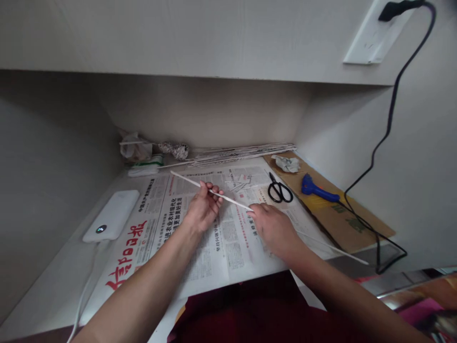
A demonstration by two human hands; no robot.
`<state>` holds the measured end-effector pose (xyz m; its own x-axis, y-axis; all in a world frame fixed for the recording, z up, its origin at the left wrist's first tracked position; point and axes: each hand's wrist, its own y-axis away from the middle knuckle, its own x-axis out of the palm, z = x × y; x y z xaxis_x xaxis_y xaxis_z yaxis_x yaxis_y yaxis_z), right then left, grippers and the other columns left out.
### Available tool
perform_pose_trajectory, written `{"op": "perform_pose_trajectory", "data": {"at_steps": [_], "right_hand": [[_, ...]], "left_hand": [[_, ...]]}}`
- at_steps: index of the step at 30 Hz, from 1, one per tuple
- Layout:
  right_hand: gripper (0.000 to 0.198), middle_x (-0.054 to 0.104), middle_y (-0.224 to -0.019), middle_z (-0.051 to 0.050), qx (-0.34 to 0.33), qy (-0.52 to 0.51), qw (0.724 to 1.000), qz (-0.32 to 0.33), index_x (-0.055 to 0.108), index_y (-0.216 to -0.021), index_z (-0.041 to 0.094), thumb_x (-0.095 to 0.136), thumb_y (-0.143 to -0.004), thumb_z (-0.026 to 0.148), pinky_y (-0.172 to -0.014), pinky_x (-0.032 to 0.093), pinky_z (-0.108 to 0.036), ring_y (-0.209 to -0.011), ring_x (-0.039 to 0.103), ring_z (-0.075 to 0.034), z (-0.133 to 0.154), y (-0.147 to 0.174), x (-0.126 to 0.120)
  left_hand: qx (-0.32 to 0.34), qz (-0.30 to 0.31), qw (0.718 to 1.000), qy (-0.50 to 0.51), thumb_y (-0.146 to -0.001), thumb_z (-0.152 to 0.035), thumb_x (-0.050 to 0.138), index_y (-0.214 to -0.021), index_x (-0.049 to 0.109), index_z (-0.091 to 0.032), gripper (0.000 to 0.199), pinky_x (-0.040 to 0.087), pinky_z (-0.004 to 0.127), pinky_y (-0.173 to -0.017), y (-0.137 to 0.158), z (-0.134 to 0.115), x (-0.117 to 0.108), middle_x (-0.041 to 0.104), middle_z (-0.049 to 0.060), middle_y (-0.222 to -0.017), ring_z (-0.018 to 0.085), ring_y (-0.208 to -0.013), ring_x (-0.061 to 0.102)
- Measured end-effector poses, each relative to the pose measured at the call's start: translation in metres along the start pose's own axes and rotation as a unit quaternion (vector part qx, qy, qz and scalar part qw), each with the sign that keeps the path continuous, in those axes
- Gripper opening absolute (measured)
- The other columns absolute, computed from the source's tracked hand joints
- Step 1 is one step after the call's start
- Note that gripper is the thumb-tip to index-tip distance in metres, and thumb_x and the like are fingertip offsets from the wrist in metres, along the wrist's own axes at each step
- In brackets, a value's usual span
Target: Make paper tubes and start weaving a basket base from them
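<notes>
A long, thin rolled-paper stick (235,202) slants across the newspaper (228,257), held in both hands. My left hand (206,208) pinches it with thumb and fingers, palm turned partly up. To its right, my right hand (270,224) grips the same stick, knuckles up, fingertips partly hidden. One end of the stick points to the upper left; a thin white length (342,251) shows past my right forearm at the lower right. Black-handled scissors (280,191) lie just beyond my right hand. Small white paper strips (240,182) lie beyond and between the hands.
A blue glue gun (319,189) rests on cardboard (360,228) at right, near a crumpled wad (285,163). Its black cord (389,124) hangs by the wall. Several paper sticks (243,153) lie along the back. A white power bank (112,214) with a cable sits left.
</notes>
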<state>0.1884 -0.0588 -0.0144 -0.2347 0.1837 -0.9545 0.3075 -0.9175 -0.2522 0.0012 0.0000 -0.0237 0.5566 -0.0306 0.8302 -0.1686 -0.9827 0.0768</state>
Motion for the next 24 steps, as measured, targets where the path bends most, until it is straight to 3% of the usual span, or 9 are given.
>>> {"op": "perform_pose_trajectory", "data": {"at_steps": [6,10,14,19,22,24], "right_hand": [[0.028,0.067,-0.083,-0.009,-0.012,-0.024,1.000,0.010,0.059,-0.094,0.020,0.034,-0.099,0.032,-0.061,0.035,-0.032,-0.072,0.060,-0.021,0.004,-0.002,0.000],[0.029,0.063,-0.074,-0.003,-0.012,-0.134,0.991,0.019,0.057,-0.086,0.021,0.035,-0.098,0.034,-0.060,0.034,-0.029,-0.066,0.056,-0.017,0.005,-0.004,-0.002],[0.030,0.055,-0.061,0.002,0.010,-0.247,0.968,0.044,0.058,-0.081,0.022,0.036,-0.098,0.033,-0.056,0.032,-0.026,-0.057,0.050,-0.013,0.003,-0.004,-0.001],[0.027,0.059,-0.066,0.001,0.002,-0.172,0.985,0.026,0.054,-0.081,0.021,0.036,-0.098,0.034,-0.057,0.031,-0.027,-0.060,0.051,-0.014,0.001,-0.003,-0.002],[0.023,0.063,-0.073,-0.002,-0.007,-0.092,0.996,0.014,0.055,-0.090,0.020,0.036,-0.098,0.031,-0.060,0.032,-0.027,-0.066,0.056,-0.016,0.000,-0.002,-0.004],[0.024,0.065,-0.077,-0.004,-0.008,-0.051,0.999,0.009,0.056,-0.091,0.019,0.036,-0.098,0.029,-0.062,0.033,-0.028,-0.070,0.058,-0.017,-0.001,-0.002,-0.004]], "left_hand": [[-0.057,0.015,0.994,-0.095,-0.090,-0.030,0.056,-0.094,0.064,-0.012,0.020,0.054,0.020,-0.066,0.007,0.008,0.007,0.068,0.008,-0.091,0.014,-0.082,0.067],[-0.058,-0.003,0.994,-0.090,-0.094,-0.032,0.049,-0.095,0.065,-0.010,0.027,0.054,0.018,-0.062,0.008,0.007,0.009,0.071,0.012,-0.098,0.015,-0.084,0.069],[-0.031,-0.004,0.995,-0.100,-0.092,-0.029,0.053,-0.096,0.065,-0.011,0.022,0.055,0.018,-0.063,0.008,0.004,0.011,0.072,0.010,-0.095,0.014,-0.082,0.069],[-0.015,-0.012,0.984,-0.179,-0.084,-0.023,0.065,-0.096,0.068,-0.010,0.018,0.051,0.016,-0.061,0.008,0.007,0.007,0.071,0.010,-0.090,0.012,-0.079,0.066],[0.021,-0.045,0.975,-0.216,-0.079,-0.033,0.070,-0.094,0.070,-0.012,0.026,0.043,0.013,-0.051,0.006,0.010,0.003,0.068,0.006,-0.079,0.007,-0.066,0.060],[-0.003,-0.039,0.968,-0.247,-0.076,-0.043,0.071,-0.093,0.071,-0.012,0.035,0.034,0.013,-0.041,0.007,0.011,0.002,0.058,0.000,-0.063,0.004,-0.052,0.049]]}}
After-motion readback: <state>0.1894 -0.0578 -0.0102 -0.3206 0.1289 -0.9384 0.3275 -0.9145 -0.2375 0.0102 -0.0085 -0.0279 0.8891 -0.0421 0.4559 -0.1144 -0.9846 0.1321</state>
